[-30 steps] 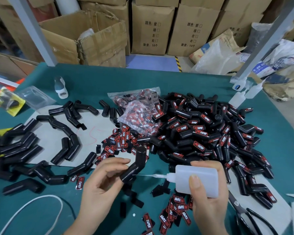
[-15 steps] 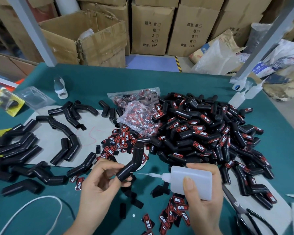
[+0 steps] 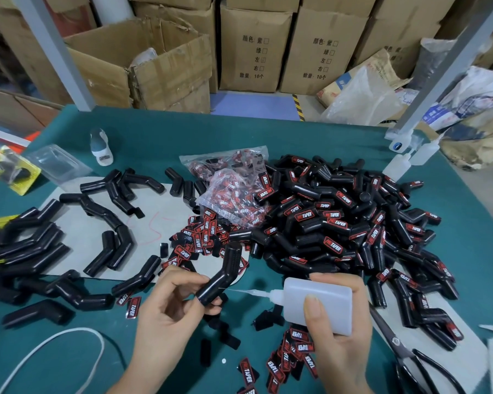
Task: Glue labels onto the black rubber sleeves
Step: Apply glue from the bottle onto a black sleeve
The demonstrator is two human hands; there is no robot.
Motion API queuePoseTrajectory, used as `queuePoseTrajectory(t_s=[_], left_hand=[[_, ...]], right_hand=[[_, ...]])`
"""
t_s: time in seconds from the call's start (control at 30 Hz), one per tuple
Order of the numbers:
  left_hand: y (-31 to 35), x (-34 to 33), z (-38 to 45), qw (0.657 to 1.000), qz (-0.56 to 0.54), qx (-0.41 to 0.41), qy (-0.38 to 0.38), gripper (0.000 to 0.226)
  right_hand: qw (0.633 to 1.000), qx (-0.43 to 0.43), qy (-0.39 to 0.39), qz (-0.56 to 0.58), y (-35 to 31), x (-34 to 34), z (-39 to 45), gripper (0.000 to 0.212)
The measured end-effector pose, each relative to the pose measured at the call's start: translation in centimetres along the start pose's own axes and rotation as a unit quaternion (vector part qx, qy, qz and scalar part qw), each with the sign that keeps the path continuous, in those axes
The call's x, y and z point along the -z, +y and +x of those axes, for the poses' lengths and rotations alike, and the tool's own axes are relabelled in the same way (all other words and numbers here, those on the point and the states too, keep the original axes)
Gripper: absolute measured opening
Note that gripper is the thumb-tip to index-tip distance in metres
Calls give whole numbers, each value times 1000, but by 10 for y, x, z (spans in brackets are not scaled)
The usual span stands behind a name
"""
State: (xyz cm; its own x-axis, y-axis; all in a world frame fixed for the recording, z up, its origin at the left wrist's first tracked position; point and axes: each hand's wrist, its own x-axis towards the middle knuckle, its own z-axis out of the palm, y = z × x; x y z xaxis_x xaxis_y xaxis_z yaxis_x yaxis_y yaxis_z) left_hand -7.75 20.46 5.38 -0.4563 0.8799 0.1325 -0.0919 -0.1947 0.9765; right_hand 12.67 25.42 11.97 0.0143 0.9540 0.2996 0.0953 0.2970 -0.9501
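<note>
1. The left hand (image 3: 171, 305) pinches a bent black sleeve (image 3: 221, 275) by its lower end, above the green table (image 3: 296, 137).
2. The right hand (image 3: 336, 328) grips a white glue bottle (image 3: 319, 304); its nozzle points left at the sleeve.
3. The sleeve's upper leg points up and away.
4. Whether the nozzle tip touches the sleeve is unclear.

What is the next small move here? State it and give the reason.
Probably bring the nozzle of the white plastic glue bottle onto the bent black rubber sleeve. The left hand holds the sleeve bare of any label, and the right hand aims the nozzle tip just short of it.
</note>
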Motion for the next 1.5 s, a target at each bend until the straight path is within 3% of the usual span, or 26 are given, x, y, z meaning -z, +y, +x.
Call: queuePoseTrajectory(t_s=[0.97,1.3,1.5], left_hand=[[9,-4,0,1000,14,17,5,77],[10,-4,-1,999,30,28,14,38],[6,-2,-1,999,27,21,0,59]], right_hand=[[1000,11,-20,-1,4,0,-1,21],[1000,22,-16,-7,5,-1,-1,24],[1000,22,-18,-8,6,0,0,24]])
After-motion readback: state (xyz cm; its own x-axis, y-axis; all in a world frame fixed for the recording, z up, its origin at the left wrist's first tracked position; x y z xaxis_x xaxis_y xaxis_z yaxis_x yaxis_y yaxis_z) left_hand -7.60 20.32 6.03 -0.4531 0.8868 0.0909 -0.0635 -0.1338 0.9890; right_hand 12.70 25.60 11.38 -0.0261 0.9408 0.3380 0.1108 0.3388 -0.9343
